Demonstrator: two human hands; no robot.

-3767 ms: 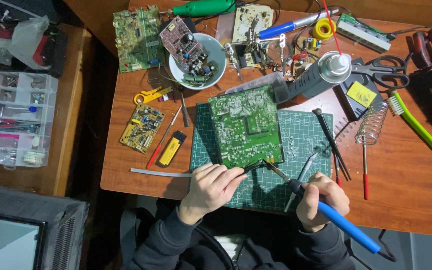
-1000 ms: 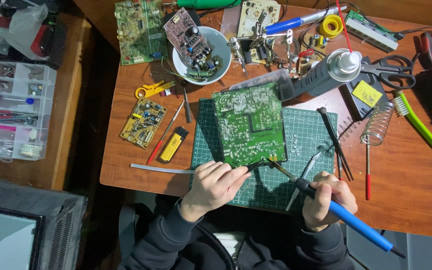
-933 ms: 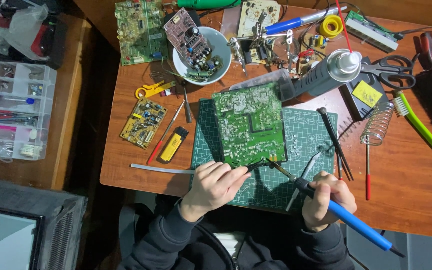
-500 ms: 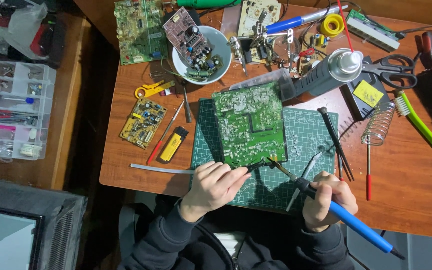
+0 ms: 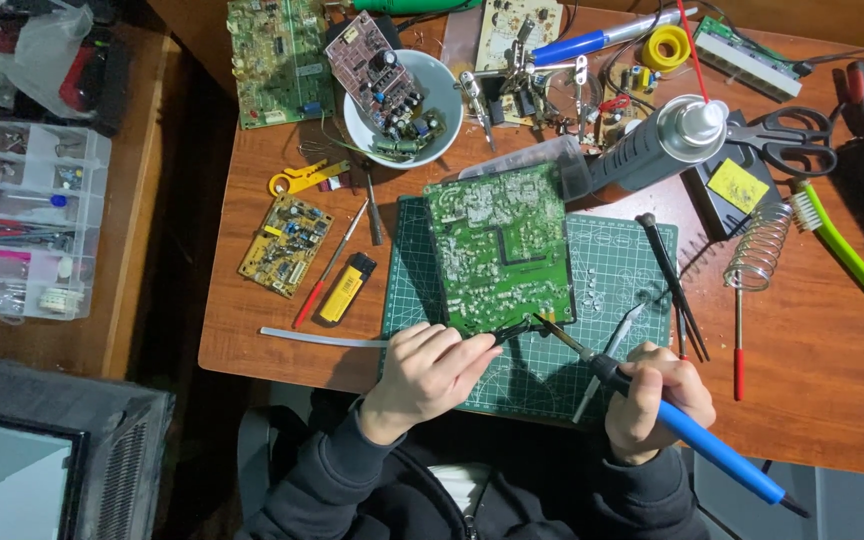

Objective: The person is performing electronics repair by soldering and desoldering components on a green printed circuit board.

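Green printed circuit board (image 5: pixel 497 245), solder side up, lies on a dark green gridded cutting mat (image 5: pixel 617 275) near the front edge of the brown wooden surface (image 5: pixel 802 400). The right hand (image 5: pixel 655 398) is closed around a blue-handled soldering iron (image 5: pixel 692 435), whose metal tip meets the board's lower right corner. The left hand (image 5: pixel 430 368) pinches a thin black tool (image 5: pixel 512 330) whose point reaches that same corner; the two hands sit apart, one at each side of the mat's front edge. A white plastic strip (image 5: pixel 317 340) lies just left of the left hand. Further left rest a yellow lighter (image 5: pixel 344 290), a red-handled screwdriver (image 5: pixel 324 275) and a small yellow circuit board (image 5: pixel 284 245). One white bowl (image 5: pixel 402 95) holds loose components and a brown board. A second large green board (image 5: pixel 270 60) lies at the back left, so four boards can be counted clearly. A grey metal spray can (image 5: pixel 657 150) lies tilted beside the mat's far corner. On a black block sits a square yellow label (image 5: pixel 737 185). One coiled wire iron stand (image 5: pixel 757 250), one pair of black scissors (image 5: pixel 787 145), one green toothbrush (image 5: pixel 847 260) and one yellow reel (image 5: pixel 665 47) lie to the right. A clear plastic parts box (image 5: pixel 27 220) stands on the side table at left.
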